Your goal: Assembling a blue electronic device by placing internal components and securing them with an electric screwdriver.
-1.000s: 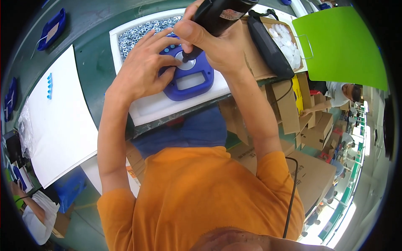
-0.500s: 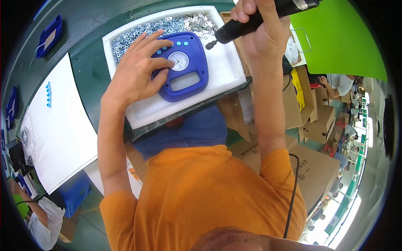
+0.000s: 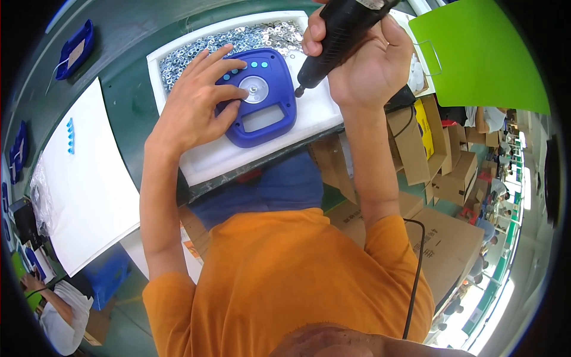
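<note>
A blue plastic housing (image 3: 279, 83) lies on a white foam tray (image 3: 205, 166), with small light-blue round buttons near its top and a rectangular opening lower down. My left hand (image 3: 193, 107) rests across its left side with fingers spread. One fingertip touches the clear round disc (image 3: 257, 93) in the housing, which has a small metal part at its centre. My right hand (image 3: 372, 77) is closed around a black electric screwdriver (image 3: 336, 47). The tool's tip points down beside the housing's right edge, apart from the disc.
Many small metal nuts and washers (image 3: 232, 40) fill the tray's far side. To the left are a white sheet (image 3: 89, 190) with a blue strip and another blue housing (image 3: 76, 50). A green panel (image 3: 482, 53) and cardboard boxes (image 3: 455, 175) stand right. Co-workers are nearby.
My right hand has brought the screwdriver down and slightly left, so its tip is now by the housing's right edge. My left hand and the housing stay almost in place.
</note>
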A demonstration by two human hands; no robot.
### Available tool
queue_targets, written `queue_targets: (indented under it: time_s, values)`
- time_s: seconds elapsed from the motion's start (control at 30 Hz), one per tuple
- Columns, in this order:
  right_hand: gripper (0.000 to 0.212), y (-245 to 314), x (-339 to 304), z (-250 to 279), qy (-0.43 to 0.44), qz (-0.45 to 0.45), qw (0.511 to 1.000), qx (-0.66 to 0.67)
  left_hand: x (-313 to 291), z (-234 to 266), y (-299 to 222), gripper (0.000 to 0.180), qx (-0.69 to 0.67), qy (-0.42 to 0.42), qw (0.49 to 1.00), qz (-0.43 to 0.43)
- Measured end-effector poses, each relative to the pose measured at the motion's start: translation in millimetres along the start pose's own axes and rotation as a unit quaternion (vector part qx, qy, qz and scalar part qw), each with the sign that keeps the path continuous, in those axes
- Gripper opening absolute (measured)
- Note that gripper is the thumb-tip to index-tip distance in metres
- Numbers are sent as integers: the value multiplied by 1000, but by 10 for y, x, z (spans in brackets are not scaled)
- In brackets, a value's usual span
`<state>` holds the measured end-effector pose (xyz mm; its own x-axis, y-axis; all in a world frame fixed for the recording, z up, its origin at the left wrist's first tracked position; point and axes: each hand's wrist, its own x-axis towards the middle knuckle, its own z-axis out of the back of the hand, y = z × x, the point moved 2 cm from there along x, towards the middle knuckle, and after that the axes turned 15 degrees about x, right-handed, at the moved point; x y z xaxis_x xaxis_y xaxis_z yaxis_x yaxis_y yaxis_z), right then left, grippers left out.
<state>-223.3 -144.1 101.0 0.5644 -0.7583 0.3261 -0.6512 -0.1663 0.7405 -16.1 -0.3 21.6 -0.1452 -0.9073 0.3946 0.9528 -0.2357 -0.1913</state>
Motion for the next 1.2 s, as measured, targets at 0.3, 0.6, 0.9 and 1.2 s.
queue_targets:
  time_s: [0.3, 0.6, 0.9, 1.2]
  values:
    - [45, -304, -107, -313, 25, 39, 999, -7, -16, 5, 7, 26, -13, 14, 1000, 8]
    - [30, -376, -94, -408, 43, 46, 992, -110, -13, 5, -1, 23, -16, -7, 1000, 6]
    - [25, -683, 53, -286, 125, 78, 982, -116, -30, 25, -27, 23, -20, 16, 999, 24]
    - [29, -604, 146, -167, 191, -39, 972, -132, -12, -11, -3, 23, -16, 6, 1000, 9]
